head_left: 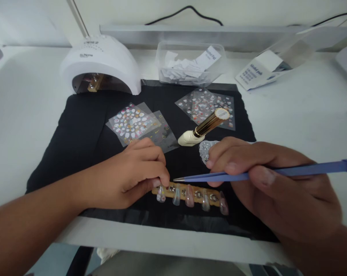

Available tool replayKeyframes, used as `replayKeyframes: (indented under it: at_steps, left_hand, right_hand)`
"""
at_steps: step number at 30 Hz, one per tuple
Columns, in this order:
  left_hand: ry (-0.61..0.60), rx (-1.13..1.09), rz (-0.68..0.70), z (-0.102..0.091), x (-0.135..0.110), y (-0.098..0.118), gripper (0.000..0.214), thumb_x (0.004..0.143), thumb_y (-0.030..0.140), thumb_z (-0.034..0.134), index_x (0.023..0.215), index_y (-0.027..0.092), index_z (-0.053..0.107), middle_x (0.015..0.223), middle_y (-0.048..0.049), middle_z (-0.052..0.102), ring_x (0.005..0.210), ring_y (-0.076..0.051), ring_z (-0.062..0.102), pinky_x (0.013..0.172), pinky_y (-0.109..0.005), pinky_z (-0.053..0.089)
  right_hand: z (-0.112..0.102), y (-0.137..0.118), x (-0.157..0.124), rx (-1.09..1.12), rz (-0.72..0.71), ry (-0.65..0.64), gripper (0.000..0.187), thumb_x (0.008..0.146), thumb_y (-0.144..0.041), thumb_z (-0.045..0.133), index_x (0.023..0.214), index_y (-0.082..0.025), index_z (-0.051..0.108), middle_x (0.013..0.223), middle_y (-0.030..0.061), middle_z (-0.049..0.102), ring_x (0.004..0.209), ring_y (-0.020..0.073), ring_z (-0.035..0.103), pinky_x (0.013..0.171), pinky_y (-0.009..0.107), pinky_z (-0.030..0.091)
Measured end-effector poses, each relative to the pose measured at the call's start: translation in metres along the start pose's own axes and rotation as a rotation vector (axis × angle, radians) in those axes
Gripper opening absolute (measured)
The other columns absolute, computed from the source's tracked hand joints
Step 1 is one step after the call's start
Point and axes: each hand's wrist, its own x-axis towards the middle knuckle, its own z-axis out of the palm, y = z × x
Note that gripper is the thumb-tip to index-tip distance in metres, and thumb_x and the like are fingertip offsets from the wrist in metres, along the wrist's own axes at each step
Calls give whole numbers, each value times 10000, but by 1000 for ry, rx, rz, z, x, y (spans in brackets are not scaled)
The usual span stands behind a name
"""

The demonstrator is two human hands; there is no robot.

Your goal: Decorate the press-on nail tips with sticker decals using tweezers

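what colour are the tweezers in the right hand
The tweezers are periwinkle blue, with metallic tips; the head view shows this.

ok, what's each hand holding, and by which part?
Right hand: slim blue tweezers, by the shaft behind the pointed silver tip. Left hand: fingers at the left end of the gold-brown nail-tip strip; can't tell if gripped.

Stretches the bare left forearm (pixel 52 207) in from the lower left, with the left hand (pixel 141 168) knuckles-up and its fingers bent down toward the thumb; slants the right hand (pixel 279 176) in from the lower right, closed in a pinch, with thumb set below forward-curving fingers
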Motion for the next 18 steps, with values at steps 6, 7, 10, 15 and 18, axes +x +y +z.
replayKeyframes:
  at_steps: [6,7,10,15,18]
  left_hand:
    - [17,-13,27,-1,0,0,220,939,29,483,985,188,628,956,-42,598,933,-185,514,867,-361,369]
    - [33,-19,42,-1,0,-1,228,938,24,483,1005,186,629,945,-39,595,923,-177,516,864,-355,371]
    - [82,-33,71,-1,-1,-1,248,934,3,470,1014,178,627,907,-23,582,867,-150,513,854,-343,373]
    - [85,-17,56,-1,-1,-1,262,881,-28,490,899,193,630,915,-24,576,883,-160,511,859,-350,380]
    - [72,-7,41,0,-1,-1,264,865,-30,510,891,199,638,928,-24,576,903,-166,507,879,-353,380]
  right_hand:
    - [-1,1,-1,0,-5,-7,159,928,-329,641,916,-273,790,728,51,706,729,221,620,622,381,492]
    - [-1,0,-1,3,-1,-1,159,926,-329,643,908,-271,790,728,51,703,730,221,621,618,381,494]
    - [-1,0,-1,4,0,5,166,929,-321,638,897,-270,792,734,52,702,735,219,627,610,377,501]
    - [-1,0,-1,-3,3,-3,166,931,-320,629,918,-286,792,728,54,711,729,231,629,608,386,510]
    - [-1,1,-1,1,-3,-9,154,924,-322,641,923,-280,790,743,57,714,741,229,631,597,378,516]
